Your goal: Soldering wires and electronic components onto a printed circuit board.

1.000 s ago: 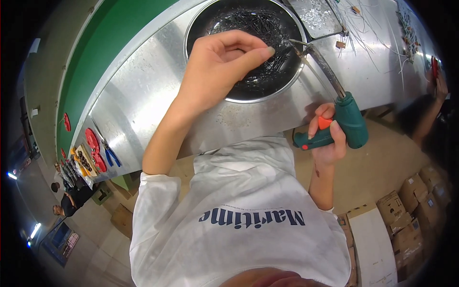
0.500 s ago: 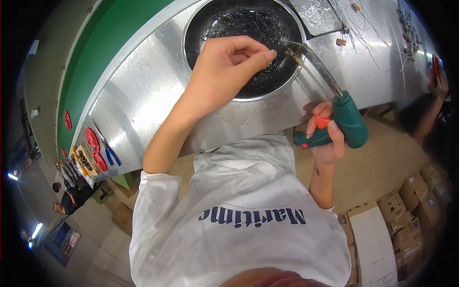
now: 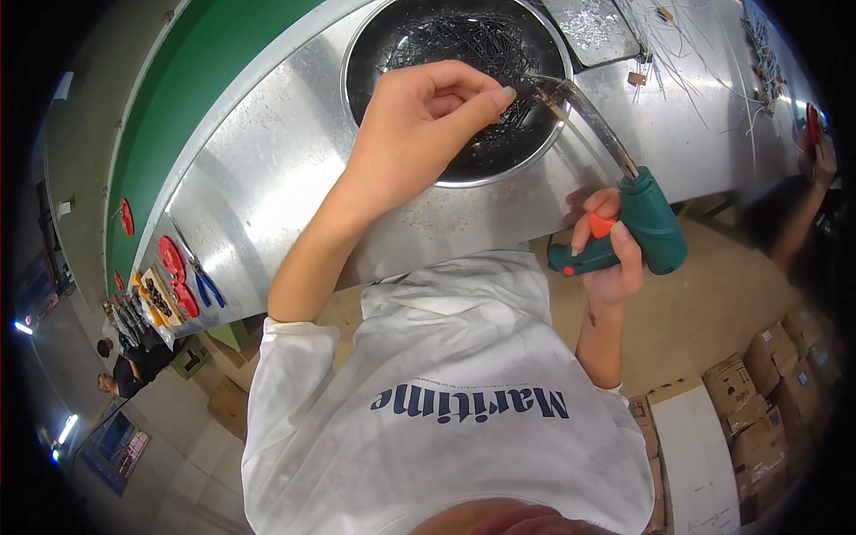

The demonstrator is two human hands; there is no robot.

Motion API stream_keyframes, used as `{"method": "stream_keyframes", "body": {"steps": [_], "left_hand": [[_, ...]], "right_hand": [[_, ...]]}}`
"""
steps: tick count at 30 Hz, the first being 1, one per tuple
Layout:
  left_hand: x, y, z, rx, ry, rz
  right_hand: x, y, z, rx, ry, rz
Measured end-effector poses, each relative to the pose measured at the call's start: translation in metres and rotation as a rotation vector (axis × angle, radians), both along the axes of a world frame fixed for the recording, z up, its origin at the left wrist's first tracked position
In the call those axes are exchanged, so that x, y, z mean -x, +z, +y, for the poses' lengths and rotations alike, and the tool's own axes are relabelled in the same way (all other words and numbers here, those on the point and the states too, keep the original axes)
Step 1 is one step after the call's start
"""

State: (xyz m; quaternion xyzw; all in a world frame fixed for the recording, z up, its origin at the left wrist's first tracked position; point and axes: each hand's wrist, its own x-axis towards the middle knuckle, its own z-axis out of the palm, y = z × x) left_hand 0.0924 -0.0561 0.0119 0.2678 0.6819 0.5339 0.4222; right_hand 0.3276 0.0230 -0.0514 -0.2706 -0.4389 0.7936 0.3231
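Over a round metal bowl (image 3: pixel 459 185) filled with thin black wire-like pieces (image 3: pixel 464 40), my left hand (image 3: pixel 415 125) is closed in a pinch of thumb and forefinger. Whatever sits in that pinch is too small to make out. My right hand (image 3: pixel 615 254) is wrapped round the handle of a green soldering gun (image 3: pixel 655 223), a finger at its orange-red trigger. From its body a long bent metal tube runs up across the bowl's right rim. The tube's tip lies close beside my left fingertips; whether they touch, I cannot tell.
A tray (image 3: pixel 593 31) of small clear pieces lies right of the bowl, near loose pale wires (image 3: pixel 687 53). At the metal table's left end are blue-handled pliers (image 3: pixel 209 287) and red spool-like items (image 3: pixel 178 276). A co-worker's hand (image 3: pixel 825 160) shows far right; cardboard boxes (image 3: pixel 767 428) stand lower right.
My left hand has shifted up very slightly above the bowl. My right hand and the soldering gun have hardly moved.
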Motion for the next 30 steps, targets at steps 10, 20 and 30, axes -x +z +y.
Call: {"method": "stream_keyframes", "body": {"steps": [10,20,30], "left_hand": [[0.006,-0.003,-0.016,-0.014,0.066,0.298],[-0.010,0.002,-0.030,-0.080,0.122,0.377],[-0.073,0.002,-0.047,0.029,-0.126,0.166]], "right_hand": [[0.004,0.001,0.001,0.016,-0.045,0.029],[0.002,0.001,0.000,0.038,-0.079,0.021],[0.013,0.023,-0.010,-0.048,-0.031,-0.099]]}}
